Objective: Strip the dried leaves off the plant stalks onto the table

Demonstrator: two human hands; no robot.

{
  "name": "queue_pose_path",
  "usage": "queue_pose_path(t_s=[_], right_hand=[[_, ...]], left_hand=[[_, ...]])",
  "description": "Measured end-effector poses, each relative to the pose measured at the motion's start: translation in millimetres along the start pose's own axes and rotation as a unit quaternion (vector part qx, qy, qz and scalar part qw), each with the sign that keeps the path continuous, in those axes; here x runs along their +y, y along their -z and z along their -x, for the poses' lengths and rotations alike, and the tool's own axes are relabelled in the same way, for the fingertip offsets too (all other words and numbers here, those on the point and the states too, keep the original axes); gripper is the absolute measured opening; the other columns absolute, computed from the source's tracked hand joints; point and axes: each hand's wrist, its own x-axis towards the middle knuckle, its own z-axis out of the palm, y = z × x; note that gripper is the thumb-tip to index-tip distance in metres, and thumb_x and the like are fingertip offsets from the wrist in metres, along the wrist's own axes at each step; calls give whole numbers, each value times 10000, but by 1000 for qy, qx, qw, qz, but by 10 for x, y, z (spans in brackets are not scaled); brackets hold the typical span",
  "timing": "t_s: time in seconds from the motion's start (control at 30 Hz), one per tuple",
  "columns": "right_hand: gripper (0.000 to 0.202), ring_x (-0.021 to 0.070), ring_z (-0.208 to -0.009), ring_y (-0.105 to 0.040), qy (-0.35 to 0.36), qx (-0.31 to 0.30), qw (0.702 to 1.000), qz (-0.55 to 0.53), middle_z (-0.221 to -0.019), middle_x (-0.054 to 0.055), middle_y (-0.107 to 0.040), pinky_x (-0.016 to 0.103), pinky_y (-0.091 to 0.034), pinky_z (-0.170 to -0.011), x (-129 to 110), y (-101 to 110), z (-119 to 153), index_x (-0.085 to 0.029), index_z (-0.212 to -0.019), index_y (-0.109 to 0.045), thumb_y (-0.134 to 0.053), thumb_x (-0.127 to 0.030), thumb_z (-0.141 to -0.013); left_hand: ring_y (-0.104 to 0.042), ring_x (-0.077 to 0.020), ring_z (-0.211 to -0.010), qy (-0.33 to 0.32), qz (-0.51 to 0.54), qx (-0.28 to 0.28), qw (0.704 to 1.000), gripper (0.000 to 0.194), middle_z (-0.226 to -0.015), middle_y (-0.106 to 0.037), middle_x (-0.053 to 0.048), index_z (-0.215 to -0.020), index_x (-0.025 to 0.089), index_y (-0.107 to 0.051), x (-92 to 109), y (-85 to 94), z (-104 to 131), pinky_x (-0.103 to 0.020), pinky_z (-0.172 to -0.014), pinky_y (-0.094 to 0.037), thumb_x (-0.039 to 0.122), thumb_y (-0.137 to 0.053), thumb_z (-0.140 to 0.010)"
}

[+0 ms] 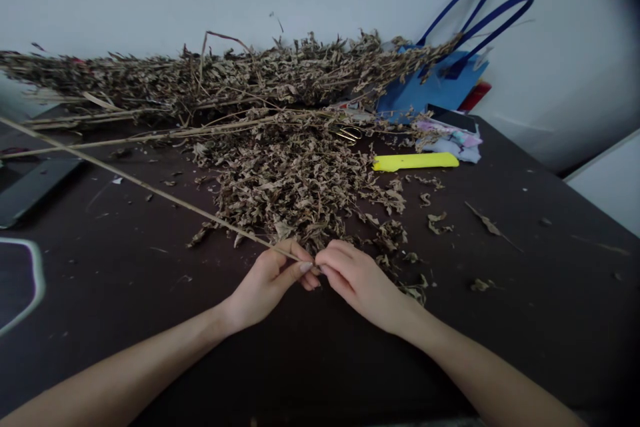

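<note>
A long, thin dried plant stem slants from the left edge down to my hands. Near its lower end, my left hand is closed around it, thumb pressed on the stalk. My right hand meets the left at the stem's tip, its fingers pinched together; what lies between them is too small and hidden to name. Just beyond both hands spreads a heap of curled dry leaves, with loose bits trailing toward the right.
Bundled dried stalks lie along the wall. A blue bag leans at the back right, near a yellow plastic piece, scissors and a dark phone. A dark flat object rests at left on the table.
</note>
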Motion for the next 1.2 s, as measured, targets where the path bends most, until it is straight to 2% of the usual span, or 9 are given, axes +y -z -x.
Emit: queue_pose_path(t_s=[0.1,0.37,0.43,0.6,0.7,0.8,0.97,1.07,1.2], right_hand=[[146,115,-748,-474,-22,39,999,-12,-807,11,-490,234,-388,-683,46,28,-13,-183,-880,-504,-377,-113,-895],[150,150,-808,-537,-58,216,974,32,-870,34,-570,289,-423,-733,250,185,-25,-201,-948,-547,-406,-181,-901],[179,164,-840,-547,-67,228,970,53,-909,43,-583,313,-435,-756,305,218,-25,-210,-1003,-552,-403,-195,-904],[249,196,-995,-518,-38,200,974,98,-1045,74,-563,370,-421,-869,378,271,-27,-214,-1096,-551,-392,-195,-905],[232,192,-940,-532,-33,185,977,99,-995,74,-573,359,-436,-817,355,332,-5,-210,-1044,-572,-381,-200,-912],[207,172,-845,-539,-37,107,989,91,-891,54,-595,332,-438,-751,320,432,28,-203,-953,-594,-390,-223,-918],[197,176,-874,-513,-31,-66,993,94,-885,36,-600,323,-420,-743,309,568,57,-211,-929,-602,-424,-295,-916],[244,176,-859,-513,-31,-100,991,85,-890,41,-596,332,-414,-742,313,602,61,-213,-946,-600,-375,-307,-935],[235,170,-844,-513,-27,-99,992,70,-880,43,-591,325,-413,-730,311,621,65,-212,-945,-596,-378,-298,-933]], left_hand=[[-617,-138,-701,5,8,4,1000,196,-797,-601,-63,-776,105,-615,3,-5,4,-274,-680,-525,236,-501,-868],[-628,-139,-670,28,30,30,999,167,-794,-632,-75,-819,93,-586,-12,3,-24,-277,-653,-527,237,-513,-863],[-629,-136,-676,23,25,35,999,161,-818,-628,-78,-811,96,-585,5,7,-27,-274,-654,-527,229,-511,-863],[-622,-131,-678,22,6,55,998,163,-820,-624,-74,-775,105,-596,49,27,-36,-262,-658,-520,231,-527,-852],[-616,-125,-669,20,24,72,997,142,-801,-630,-58,-793,117,-588,39,55,-44,-259,-659,-514,233,-532,-852],[-611,-118,-658,12,68,104,992,112,-812,-631,-44,-795,131,-569,9,95,-51,-252,-638,-505,225,-542,-849],[-593,-116,-657,-16,134,146,980,101,-781,-624,-26,-774,147,-563,-9,170,-57,-249,-627,-483,209,-539,-850],[-582,-116,-653,-23,147,169,974,95,-785,-627,-27,-772,152,-565,15,202,-58,-246,-612,-472,199,-536,-848],[-574,-117,-639,-23,143,188,972,109,-773,-628,-38,-760,141,-577,54,221,-62,-244,-603,-462,211,-548,-838]])
